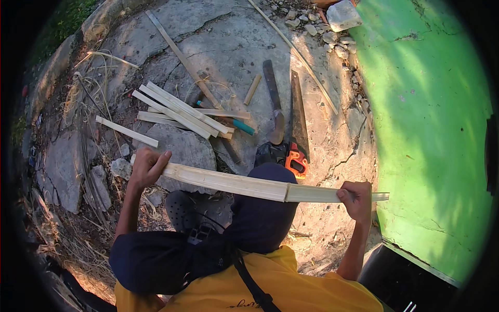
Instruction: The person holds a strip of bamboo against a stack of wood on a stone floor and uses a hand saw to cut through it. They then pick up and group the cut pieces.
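Note:
A long split bamboo strip [228,182] with a node right of its middle spans the view in front of me, above my dark-trousered knee. My left hand [149,167] is closed around its left end, thumb along the top. Near the other end my right hand [357,200] grips it, and a short piece sticks out past the fist. Beyond the strip lies a pile of shorter pale bamboo slats [179,112], with one loose slat [126,131] to their left. A teal handle [243,127] pokes out beside the pile.
Right of the pile lie a machete [271,86] and a handsaw [297,160] with an orange handle. A thin bamboo pole [296,49] and a longer slat [176,49] rest on the cracked rock. A green wall [426,130] stands at the right.

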Demonstrator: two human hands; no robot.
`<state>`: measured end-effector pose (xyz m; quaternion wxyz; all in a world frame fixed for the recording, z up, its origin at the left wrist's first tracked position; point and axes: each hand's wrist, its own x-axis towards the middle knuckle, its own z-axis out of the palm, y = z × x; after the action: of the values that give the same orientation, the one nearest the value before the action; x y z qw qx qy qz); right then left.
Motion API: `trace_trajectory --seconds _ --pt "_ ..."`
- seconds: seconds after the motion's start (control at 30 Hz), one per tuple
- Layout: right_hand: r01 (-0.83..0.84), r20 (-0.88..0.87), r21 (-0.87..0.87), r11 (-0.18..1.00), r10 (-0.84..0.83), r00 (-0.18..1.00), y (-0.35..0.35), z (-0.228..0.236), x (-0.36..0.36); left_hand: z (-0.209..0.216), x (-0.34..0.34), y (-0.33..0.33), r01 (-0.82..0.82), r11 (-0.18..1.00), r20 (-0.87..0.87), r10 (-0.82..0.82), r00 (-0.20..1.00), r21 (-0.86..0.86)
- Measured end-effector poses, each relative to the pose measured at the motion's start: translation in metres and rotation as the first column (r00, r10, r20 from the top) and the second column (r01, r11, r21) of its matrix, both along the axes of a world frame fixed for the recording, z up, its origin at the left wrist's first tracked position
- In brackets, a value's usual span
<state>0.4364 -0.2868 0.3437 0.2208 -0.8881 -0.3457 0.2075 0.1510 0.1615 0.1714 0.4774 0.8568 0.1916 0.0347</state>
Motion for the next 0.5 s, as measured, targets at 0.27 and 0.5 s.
trace_trajectory --seconds 0.27,0.5 --pt "0.010 -0.047 0.056 0.998 -0.008 0.999 0.005 -0.017 -0.004 -0.008 -0.007 0.005 0.004 0.999 -0.028 -0.003 1.000 0.039" --pt "0.114 -0.295 0.181 0.977 -0.057 0.954 -0.013 -0.065 -0.026 -0.026 -0.023 -0.020 -0.035 0.985 -0.197 0.001 0.980 -0.168"
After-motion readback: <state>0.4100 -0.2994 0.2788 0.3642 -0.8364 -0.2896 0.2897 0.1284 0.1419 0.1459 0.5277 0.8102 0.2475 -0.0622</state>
